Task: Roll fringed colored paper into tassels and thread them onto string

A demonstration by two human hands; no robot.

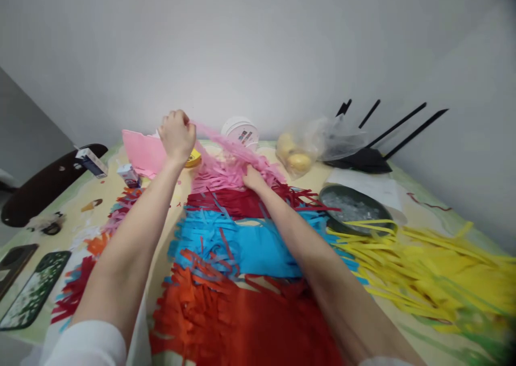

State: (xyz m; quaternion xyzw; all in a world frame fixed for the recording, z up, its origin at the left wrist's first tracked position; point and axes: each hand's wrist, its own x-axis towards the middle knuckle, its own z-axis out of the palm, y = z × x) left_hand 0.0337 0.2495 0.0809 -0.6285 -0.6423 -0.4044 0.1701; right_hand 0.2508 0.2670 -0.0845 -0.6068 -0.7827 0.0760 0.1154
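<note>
My left hand [177, 135] is raised and closed on one end of a pink fringed paper strip [226, 142], which stretches down to the right, blurred. Lower down, my right hand [253, 178] is closed on the pink fringed paper [215, 173] at the far end of the table; its fingertips are partly hidden in the fringe. Nearer me lie dark red fringed paper [226, 202], blue fringed paper [264, 248] and orange-red fringed paper [250, 317], in rows. Some loose strips lie across the blue paper.
Yellow fringed paper [455, 264] spreads at right, before a dark bowl [387, 231] with clear pieces. Behind are a bag of yellow fruit [300, 162], a black stand-like object [363, 162] and a white round tub [242, 132]. At left are a pink sheet [143, 153], small cartons [129, 176] and a phone [36, 291].
</note>
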